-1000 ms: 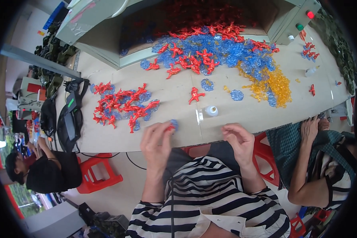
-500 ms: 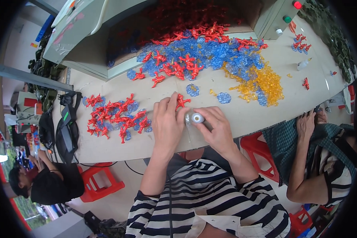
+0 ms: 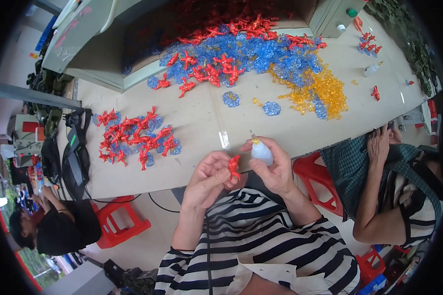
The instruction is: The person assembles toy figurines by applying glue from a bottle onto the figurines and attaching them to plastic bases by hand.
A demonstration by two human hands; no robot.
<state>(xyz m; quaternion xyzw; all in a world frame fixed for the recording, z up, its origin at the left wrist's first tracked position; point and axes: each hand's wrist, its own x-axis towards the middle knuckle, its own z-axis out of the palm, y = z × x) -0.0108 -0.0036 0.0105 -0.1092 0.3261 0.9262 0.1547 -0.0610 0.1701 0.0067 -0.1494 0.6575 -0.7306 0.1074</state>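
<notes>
— What do the hands have?

— I see the left hand (image 3: 209,179) curled shut, pinching a small red plastic piece (image 3: 234,166) at the fingertips. The right hand (image 3: 275,169) is wrapped around a little white glue bottle (image 3: 261,151), tip up.

— Where is the red piece?

— Just beside the right hand, nearly touching the bottle.

— What else is near?

— Past the left hand, a small pile of red and blue pieces (image 3: 135,137) lies on the table (image 3: 197,118). Far past both hands sits a big heap (image 3: 251,59).

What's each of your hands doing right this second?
Left hand: closed on a small red plastic piece.
Right hand: closed on a small white squeeze bottle, nozzle up.
</notes>
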